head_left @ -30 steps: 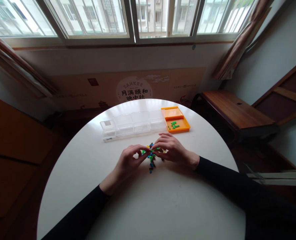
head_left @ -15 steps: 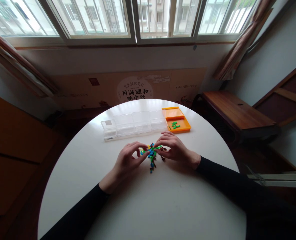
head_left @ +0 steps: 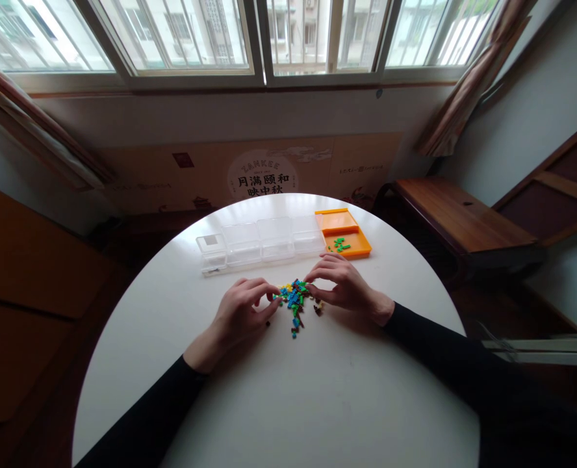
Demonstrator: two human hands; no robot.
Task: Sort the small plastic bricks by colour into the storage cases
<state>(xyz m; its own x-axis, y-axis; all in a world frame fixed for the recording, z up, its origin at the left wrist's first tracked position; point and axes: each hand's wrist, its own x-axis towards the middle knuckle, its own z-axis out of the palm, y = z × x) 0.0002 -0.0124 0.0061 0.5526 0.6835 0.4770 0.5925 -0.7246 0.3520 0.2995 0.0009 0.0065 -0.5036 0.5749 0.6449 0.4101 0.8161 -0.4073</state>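
Note:
A loose pile of small toy building bricks (head_left: 295, 296), blue, green, yellow and brown, lies on the white round table (head_left: 318, 390). At the pile's left edge is my left hand (head_left: 244, 305), its thumb and index finger curved with a small gap between the tips. My right hand (head_left: 344, 284) is at the right side of the pile, thumb and index finger drawn together in a pinch. Whatever may be between those right fingertips is too small to make out. Brown bricks (head_left: 318, 308) are scattered below the right hand.
Beyond the hands stands a clear plastic compartment box (head_left: 259, 250). Joined to its right end or touching it is an orange tray (head_left: 361, 252) holding several green bricks (head_left: 340, 245). A wooden bench (head_left: 464, 208) stands right of the table, and a printed cardboard panel (head_left: 318, 162) leans under the window.
Both hands have drawn apart from the middle of the pile, the left one to the left and the right one slightly right. More of the bricks now show.

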